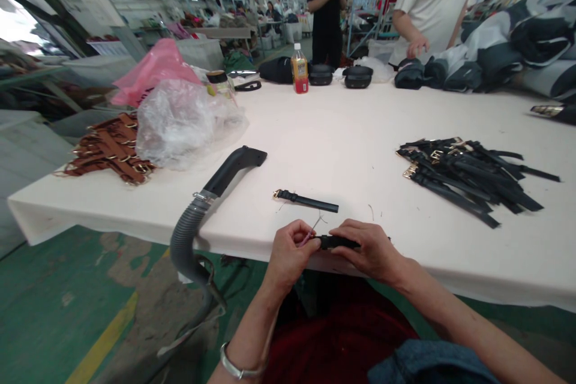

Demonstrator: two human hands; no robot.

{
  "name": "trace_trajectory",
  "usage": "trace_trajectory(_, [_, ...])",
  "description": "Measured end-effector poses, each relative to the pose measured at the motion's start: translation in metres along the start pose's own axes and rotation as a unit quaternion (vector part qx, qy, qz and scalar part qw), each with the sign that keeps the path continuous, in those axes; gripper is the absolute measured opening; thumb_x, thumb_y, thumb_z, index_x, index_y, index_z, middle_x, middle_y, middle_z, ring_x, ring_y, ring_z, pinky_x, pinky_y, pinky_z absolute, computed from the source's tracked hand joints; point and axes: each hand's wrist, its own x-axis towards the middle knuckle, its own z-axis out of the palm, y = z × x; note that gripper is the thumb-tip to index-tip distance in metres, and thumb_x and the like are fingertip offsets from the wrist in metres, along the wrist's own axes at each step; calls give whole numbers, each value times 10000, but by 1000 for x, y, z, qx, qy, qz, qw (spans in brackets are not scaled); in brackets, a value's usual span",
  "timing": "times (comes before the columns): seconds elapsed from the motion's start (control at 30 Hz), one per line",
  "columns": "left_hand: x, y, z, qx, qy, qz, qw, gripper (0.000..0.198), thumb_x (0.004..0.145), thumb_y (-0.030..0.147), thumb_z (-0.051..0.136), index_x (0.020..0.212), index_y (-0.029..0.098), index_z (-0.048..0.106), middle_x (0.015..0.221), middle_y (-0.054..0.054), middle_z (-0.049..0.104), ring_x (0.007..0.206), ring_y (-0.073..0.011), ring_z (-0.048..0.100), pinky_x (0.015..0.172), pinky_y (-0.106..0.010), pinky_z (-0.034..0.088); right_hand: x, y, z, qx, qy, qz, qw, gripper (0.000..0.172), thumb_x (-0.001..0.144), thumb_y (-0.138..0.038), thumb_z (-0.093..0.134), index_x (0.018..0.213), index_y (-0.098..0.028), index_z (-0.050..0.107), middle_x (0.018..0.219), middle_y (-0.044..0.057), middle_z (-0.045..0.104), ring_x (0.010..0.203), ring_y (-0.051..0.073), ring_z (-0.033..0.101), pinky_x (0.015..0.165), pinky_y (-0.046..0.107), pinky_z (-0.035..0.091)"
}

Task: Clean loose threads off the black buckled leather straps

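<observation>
Both hands meet at the table's front edge around a short black strap (337,242). My left hand (290,252) pinches its left end, and a thin pinkish tool (310,233) of unclear kind sticks up between those fingers. Over the strap's right part, my right hand (371,246) is closed, hiding that end. Just beyond them lies another black strap with a gold buckle (306,200), flat on the white table. A few loose thread bits are scattered near it.
A black nozzle on a grey hose (225,177) lies over the table edge at left. Brown straps (114,150) and plastic bags (173,123) sit behind it. Black buckled straps (468,174) are piled right. A bottle (299,71) stands at the back; two people stand beyond.
</observation>
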Motion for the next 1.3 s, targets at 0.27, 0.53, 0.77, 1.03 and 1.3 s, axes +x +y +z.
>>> trace_trajectory(0.27, [-2,-11,-1,10,4,16,1000,149,628,196,677,637,150,535,513,55,507,449,-54,407,437,-161,283,-2,0,5,-1,8,-33,999,277,922,-402,531,1049,-180,639,866,72,637,754,169,600,656,265,458])
trace_trajectory(0.53, [-5,-13,1,16,-5,41,999,132,688,223,678,791,146,645,711,-4,646,667,-117,570,594,-198,420,-2,-2,-7,-40,-42,-3,998,243,908,-386,563,1053,-209,643,866,54,637,734,163,593,641,267,448])
trace_trajectory(0.77, [-10,-7,-45,-11,126,40,991,327,697,322,698,962,135,662,820,-37,678,463,-46,429,399,-176,283,8,61,-112,-311,106,236,914,326,829,-438,651,1066,-216,682,1071,135,636,870,301,603,693,432,428])
trace_trajectory(1.03, [-8,-16,-51,-5,170,44,984,286,673,325,711,881,130,676,607,31,585,385,-26,327,367,-179,214,77,29,-23,-226,41,123,966,250,812,-294,659,1055,-238,656,1042,40,647,965,220,570,871,355,455])
trace_trajectory(1.3, [-11,-24,-53,20,154,38,987,298,686,362,693,876,133,677,514,57,504,408,-51,334,413,-189,261,123,-8,57,-194,7,51,980,102,834,-212,589,892,-213,673,963,51,627,955,213,534,779,306,428])
